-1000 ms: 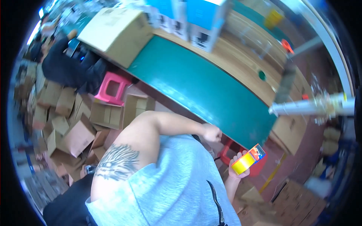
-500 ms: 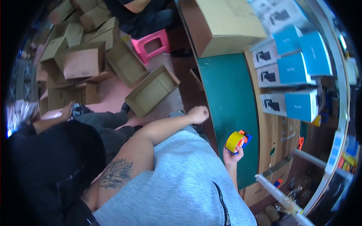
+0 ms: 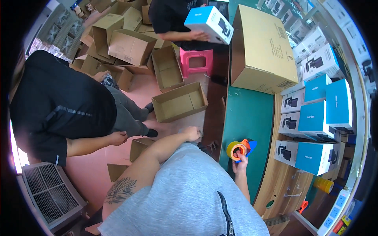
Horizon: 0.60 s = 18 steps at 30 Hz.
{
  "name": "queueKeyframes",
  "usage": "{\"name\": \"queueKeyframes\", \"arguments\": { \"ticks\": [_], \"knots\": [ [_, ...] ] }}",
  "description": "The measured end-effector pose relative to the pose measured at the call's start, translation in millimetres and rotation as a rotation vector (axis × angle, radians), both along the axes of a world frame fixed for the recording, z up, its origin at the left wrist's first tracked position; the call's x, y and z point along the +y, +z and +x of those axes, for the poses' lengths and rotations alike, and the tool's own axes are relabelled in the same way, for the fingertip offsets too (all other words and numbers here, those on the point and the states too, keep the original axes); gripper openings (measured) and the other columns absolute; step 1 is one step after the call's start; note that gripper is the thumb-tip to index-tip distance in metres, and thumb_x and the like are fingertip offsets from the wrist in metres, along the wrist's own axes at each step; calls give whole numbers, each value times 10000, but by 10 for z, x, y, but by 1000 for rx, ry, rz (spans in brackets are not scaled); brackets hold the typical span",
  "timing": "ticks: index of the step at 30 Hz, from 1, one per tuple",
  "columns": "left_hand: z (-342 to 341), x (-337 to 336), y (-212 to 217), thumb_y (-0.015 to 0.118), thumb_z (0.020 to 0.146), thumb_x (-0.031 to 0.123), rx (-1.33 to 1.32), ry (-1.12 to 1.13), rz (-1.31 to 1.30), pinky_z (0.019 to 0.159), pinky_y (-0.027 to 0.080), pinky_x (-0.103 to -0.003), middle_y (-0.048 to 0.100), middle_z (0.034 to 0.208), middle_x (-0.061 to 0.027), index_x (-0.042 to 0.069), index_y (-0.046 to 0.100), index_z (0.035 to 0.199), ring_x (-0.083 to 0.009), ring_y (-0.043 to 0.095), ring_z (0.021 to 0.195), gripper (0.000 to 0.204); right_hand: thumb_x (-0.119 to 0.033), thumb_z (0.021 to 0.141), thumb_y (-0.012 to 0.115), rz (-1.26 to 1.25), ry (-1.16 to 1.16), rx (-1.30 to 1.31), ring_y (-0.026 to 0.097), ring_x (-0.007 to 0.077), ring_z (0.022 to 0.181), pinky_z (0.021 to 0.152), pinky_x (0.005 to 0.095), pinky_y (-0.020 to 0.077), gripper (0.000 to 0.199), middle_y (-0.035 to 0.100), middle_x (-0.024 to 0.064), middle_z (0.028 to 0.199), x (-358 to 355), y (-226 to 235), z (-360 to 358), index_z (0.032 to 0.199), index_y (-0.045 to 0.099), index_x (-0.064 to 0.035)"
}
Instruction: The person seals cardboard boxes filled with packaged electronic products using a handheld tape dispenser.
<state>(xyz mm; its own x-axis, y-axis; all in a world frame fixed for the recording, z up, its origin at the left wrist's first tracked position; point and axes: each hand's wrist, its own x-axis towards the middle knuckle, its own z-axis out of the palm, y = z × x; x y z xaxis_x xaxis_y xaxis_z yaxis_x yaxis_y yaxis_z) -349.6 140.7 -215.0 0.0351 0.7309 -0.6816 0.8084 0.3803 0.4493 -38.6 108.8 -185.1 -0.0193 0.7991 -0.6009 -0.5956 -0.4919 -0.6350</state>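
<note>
My right hand (image 3: 239,163) is closed round a tape dispenser (image 3: 249,146), blue and orange, loaded with a roll of yellow packing tape (image 3: 231,151). It hovers over the green table top (image 3: 252,118). My left hand (image 3: 192,133) is curled into a loose fist to the left of the table edge, and nothing shows in it. Farther along the table stands a large brown carton (image 3: 267,51). Beyond it to the left, a co-worker in dark clothes holds a blue and white product box (image 3: 210,24).
Several blue and white boxes (image 3: 311,118) stand along the right side, near a power strip (image 3: 335,210). Brown cartons (image 3: 179,103) cover the floor at the left, beside a pink stool (image 3: 197,62). Another person (image 3: 71,94) stands at my left, near a fan unit (image 3: 49,192).
The view has shifted, showing more at the left. The tape dispenser has turned in my right hand. My left fist has drawn back from the table edge. The far co-worker's product box is now visible.
</note>
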Motion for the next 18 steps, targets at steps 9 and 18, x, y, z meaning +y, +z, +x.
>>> {"name": "queueKeyframes", "arguments": {
  "ticks": [9, 18],
  "knots": [
    [34, -269, 54, 496, 860, 323, 137, -205, -53, 921, 485, -454, 642, 1157, -166, 127, 654, 1121, -340, 613, 1067, 363, 24, 712, 543, 128, -43, -207, 560, 168, 647, 624, 334, 569, 434, 505, 49, 807, -165, -474, 174, 1135, 469, -40],
    [298, 177, 38, 491, 872, 340, 113, -484, -71, 910, 490, -445, 650, 1137, -155, 108, 661, 1095, -331, 611, 1071, 364, -34, 694, 566, 109, -68, -216, 600, 208, 750, 682, 343, 555, 429, 557, 76, 885, -149, -501, 192, 1119, 515, -11]
  ]
}}
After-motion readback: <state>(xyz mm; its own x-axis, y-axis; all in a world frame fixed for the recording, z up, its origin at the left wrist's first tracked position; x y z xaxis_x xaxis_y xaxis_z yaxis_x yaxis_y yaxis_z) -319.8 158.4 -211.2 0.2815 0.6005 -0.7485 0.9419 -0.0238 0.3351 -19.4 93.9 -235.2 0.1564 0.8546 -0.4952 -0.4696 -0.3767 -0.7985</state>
